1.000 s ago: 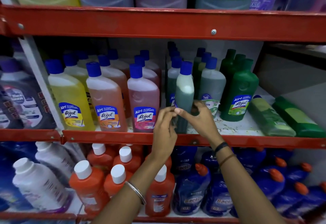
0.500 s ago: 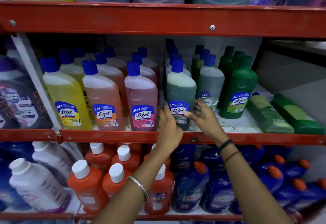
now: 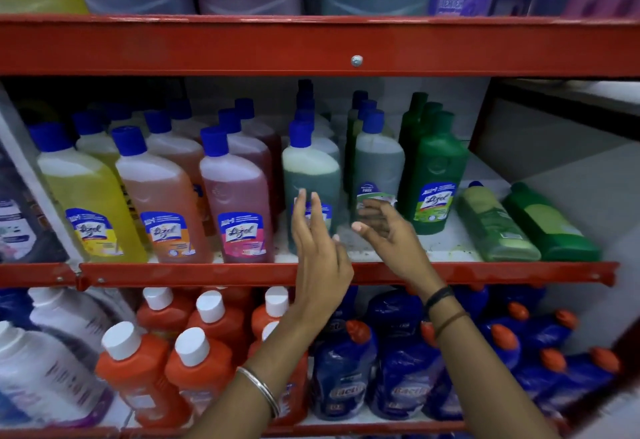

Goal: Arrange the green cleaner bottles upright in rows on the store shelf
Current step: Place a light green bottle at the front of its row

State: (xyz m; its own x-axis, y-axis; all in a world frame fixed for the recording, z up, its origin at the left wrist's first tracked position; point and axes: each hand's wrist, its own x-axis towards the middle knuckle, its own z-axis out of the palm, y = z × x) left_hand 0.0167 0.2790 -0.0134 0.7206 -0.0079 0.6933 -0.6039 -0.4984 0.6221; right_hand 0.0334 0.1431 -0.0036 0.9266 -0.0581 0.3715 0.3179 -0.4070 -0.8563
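On the middle red shelf (image 3: 485,270) a green cleaner bottle with a blue cap (image 3: 310,170) stands upright at the front of its row. My left hand (image 3: 318,248) is open just in front of its label, fingers straight and apart. My right hand (image 3: 388,231) is open beside it, in front of a second blue-capped green bottle (image 3: 379,161). A dark green bottle with a green cap (image 3: 438,179) stands upright to the right. Two green bottles lie on their sides at the shelf's right end: a light green one (image 3: 495,224) and a dark one (image 3: 550,222).
Yellow (image 3: 83,193), orange (image 3: 159,196) and pink (image 3: 232,196) bottles fill the rows to the left. Large jugs stand on the shelf above. Orange-red bottles with white caps (image 3: 145,369) and blue bottles (image 3: 398,369) crowd the shelf below. A red upright (image 3: 481,120) bounds the right side.
The green blue-capped bottle was turned so its label faces front and set at the shelf's front. Both hands have let go and pulled back slightly, fingers now spread.
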